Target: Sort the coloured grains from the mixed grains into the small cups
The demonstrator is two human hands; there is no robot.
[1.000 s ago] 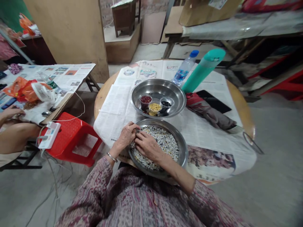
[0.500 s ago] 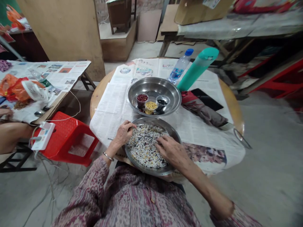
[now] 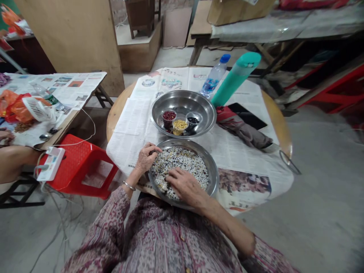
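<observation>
A metal basin [image 3: 214,178] at the table's near edge holds a mix of white, black, yellow and red grains and beans [image 3: 184,159]. My left hand [image 3: 146,156] has its fingers curled over the basin's left rim. Inside the basin, my right hand [image 3: 186,185] rests palm down on the grains, fingers stretched out, the tips partly sunk among them. Just beyond stands a second metal basin [image 3: 199,99]. In it are small clear cups of red beans [image 3: 169,115], yellow beans [image 3: 180,124] and black beans [image 3: 193,120].
On the newspaper-covered round table [image 3: 136,121] stand a water bottle [image 3: 214,77] and a tall teal bottle [image 3: 236,79]. A folded umbrella [image 3: 244,131] and a dark tablet [image 3: 247,115] lie right. At left are a red stool [image 3: 74,163], a power strip [image 3: 51,163] and another person's arm [image 3: 18,161].
My right hand has swept left and toward me across the grains, baring the basin's right side of the mix. My left hand stays at the rim. The view has shifted slightly.
</observation>
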